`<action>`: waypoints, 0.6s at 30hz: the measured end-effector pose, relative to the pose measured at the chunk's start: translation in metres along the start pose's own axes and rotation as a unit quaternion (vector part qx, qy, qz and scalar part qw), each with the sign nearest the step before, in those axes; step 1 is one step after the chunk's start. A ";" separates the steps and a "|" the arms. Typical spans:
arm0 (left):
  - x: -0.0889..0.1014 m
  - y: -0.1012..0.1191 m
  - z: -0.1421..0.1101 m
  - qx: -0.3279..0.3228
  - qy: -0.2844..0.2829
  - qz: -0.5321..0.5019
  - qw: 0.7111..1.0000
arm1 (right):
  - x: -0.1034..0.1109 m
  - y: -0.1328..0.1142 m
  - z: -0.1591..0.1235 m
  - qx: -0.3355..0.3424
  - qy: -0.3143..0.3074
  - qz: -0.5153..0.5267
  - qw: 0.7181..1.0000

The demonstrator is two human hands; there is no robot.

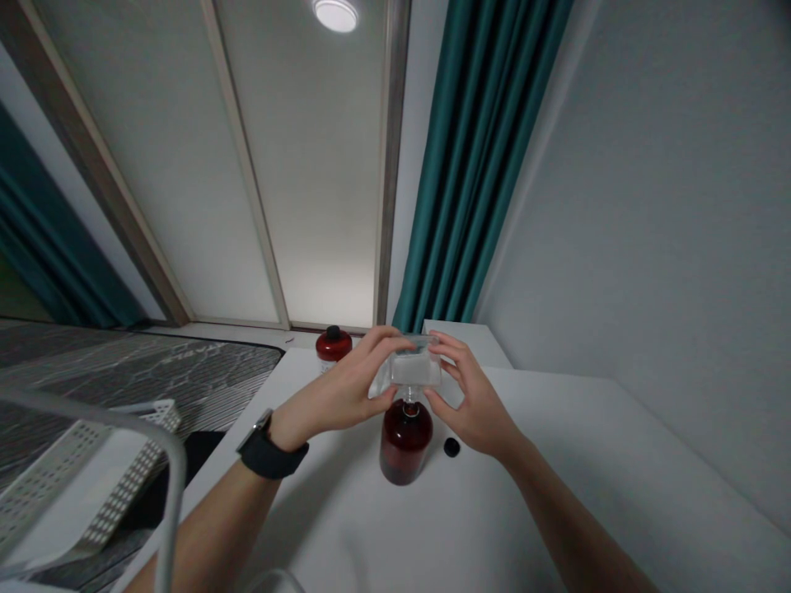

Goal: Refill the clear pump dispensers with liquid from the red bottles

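Note:
A clear, box-shaped bottle (pixel 415 368) is tipped neck-down between both hands, its narrow neck right at the mouth of a dark red-brown bottle (pixel 404 449). My left hand (pixel 355 383), with a black watch on the wrist, grips the clear bottle's left side with thumb and fingers. On the opposite side, my right hand (pixel 465 387) has its fingers closed on the same bottle. The red-brown bottle stands upright and uncapped on the white table (pixel 494 511). A round black cap (pixel 451 447) lies to its right. Whether the neck sits inside the mouth is hard to tell.
Another red-brown bottle (pixel 334 346) with a black cap stands at the table's far left corner. A white box-like surface (pixel 466 338) adjoins the far edge. At lower left are a white perforated basket (pixel 133 469) and a curved grey bar (pixel 176 469).

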State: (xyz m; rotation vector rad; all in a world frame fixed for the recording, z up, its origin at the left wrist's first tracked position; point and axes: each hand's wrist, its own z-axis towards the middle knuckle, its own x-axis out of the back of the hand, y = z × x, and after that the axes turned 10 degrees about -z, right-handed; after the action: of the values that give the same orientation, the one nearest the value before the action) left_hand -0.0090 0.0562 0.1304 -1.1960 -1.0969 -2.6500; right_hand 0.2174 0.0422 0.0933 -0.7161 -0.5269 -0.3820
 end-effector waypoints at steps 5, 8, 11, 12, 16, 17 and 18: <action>0.000 -0.001 0.001 -0.006 0.001 0.006 1.000 | 0.000 0.001 -0.001 0.000 0.001 -0.005 1.000; -0.001 -0.001 0.001 -0.012 0.004 0.006 1.000 | 0.000 0.001 -0.002 0.001 0.003 -0.008 1.000; -0.001 -0.001 0.000 -0.013 0.004 0.010 1.000 | 0.000 0.001 -0.002 0.005 0.005 -0.011 1.000; 0.000 -0.001 0.000 -0.011 0.002 0.012 1.000 | 0.000 0.001 -0.002 0.006 0.005 -0.012 1.000; 0.000 0.001 0.000 -0.014 0.000 0.021 1.000 | 0.000 0.000 -0.002 0.010 0.007 -0.016 1.000; 0.000 0.001 0.001 -0.017 0.000 0.023 1.000 | 0.000 0.000 -0.002 0.011 0.008 -0.016 1.000; 0.000 0.001 0.001 -0.020 0.000 0.025 1.000 | 0.000 0.000 -0.002 0.012 0.008 -0.016 1.000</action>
State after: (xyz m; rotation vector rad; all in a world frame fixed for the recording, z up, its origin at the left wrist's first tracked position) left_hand -0.0086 0.0559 0.1316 -1.2132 -1.0066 -2.6466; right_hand 0.2180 0.0411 0.0919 -0.6804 -0.5271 -0.4113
